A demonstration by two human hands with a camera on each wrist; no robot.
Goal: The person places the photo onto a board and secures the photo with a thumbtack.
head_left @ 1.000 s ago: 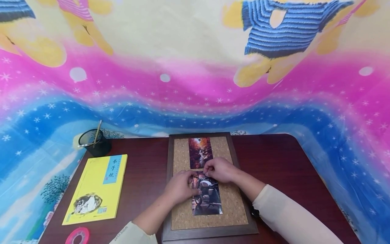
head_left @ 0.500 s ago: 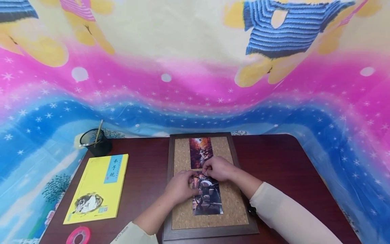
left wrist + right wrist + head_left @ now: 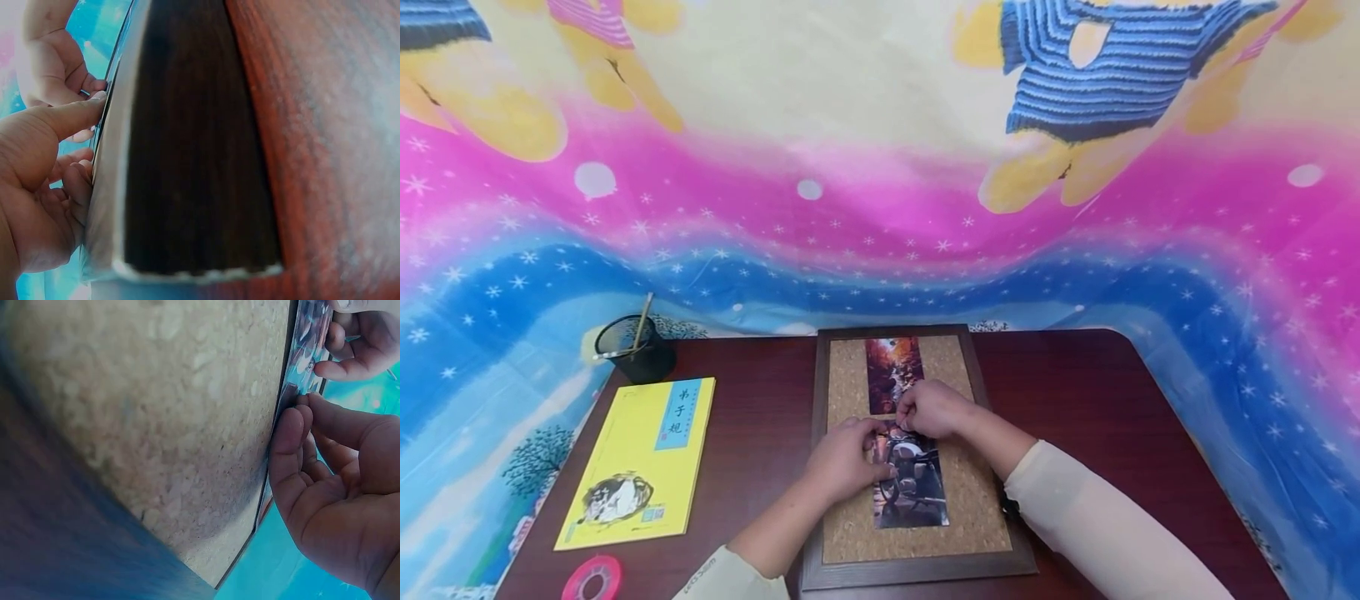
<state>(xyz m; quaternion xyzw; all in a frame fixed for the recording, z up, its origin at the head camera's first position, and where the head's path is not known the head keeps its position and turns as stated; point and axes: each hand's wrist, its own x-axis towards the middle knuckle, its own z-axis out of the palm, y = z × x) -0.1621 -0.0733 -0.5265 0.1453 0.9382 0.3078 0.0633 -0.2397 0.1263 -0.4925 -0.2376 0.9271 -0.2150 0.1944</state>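
Note:
A framed cork board (image 3: 970, 517) lies on the table with two photos on it. The lower photo (image 3: 913, 492) shows a motorcycle; the upper photo (image 3: 891, 371) shows an orange forest stream and has a dark dot near its top. My left hand (image 3: 844, 458) rests at the lower photo's left side, its thumb and forefinger spread and pressing the photo on the board. At that photo's top edge my right hand (image 3: 942, 410) pinches a small dark thing between thumb and forefinger; in the right wrist view the fingertips (image 3: 290, 428) mostly hide it.
Left of the board lies a yellow book (image 3: 632, 462), with a pink tape roll (image 3: 612, 575) below it. A black mesh pen cup (image 3: 647, 358) holding sticks stands at the back left. A printed curtain (image 3: 880, 208) surrounds the dark red table (image 3: 1075, 400).
My right hand stays at the lower photo's top edge and shifts very slightly up and left; its forearm moves a little left. The left hand and photos keep their places.

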